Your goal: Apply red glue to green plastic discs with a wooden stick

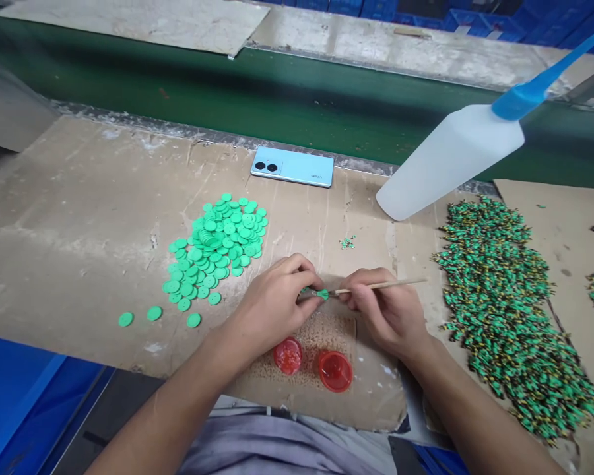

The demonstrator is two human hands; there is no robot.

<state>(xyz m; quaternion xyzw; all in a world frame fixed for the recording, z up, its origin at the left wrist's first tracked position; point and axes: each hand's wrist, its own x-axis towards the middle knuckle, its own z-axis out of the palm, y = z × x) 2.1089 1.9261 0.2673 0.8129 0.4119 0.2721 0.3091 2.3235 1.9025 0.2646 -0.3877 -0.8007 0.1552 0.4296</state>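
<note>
My left hand (276,300) is closed, pinching a small green piece (321,293) between thumb and fingers; most of the piece is hidden. My right hand (389,313) grips a thin wooden-handled brush (400,283), its tip at the green piece. Just below the hands stand two small red cups, one (288,357) nearer the left hand and another (350,376) to its right. A heap of flat green discs (218,241) with small holes lies left of the hands. Past the fingers sits a little cluster of tiny green bits (347,243).
A large mound of small green, black and yellow pieces (499,310) covers the right side. Behind it leans a white squeeze bottle (450,158) with a blue nozzle. A light blue phone (297,166) lies by the green ledge (307,99). Cardboard (69,231) covers the table.
</note>
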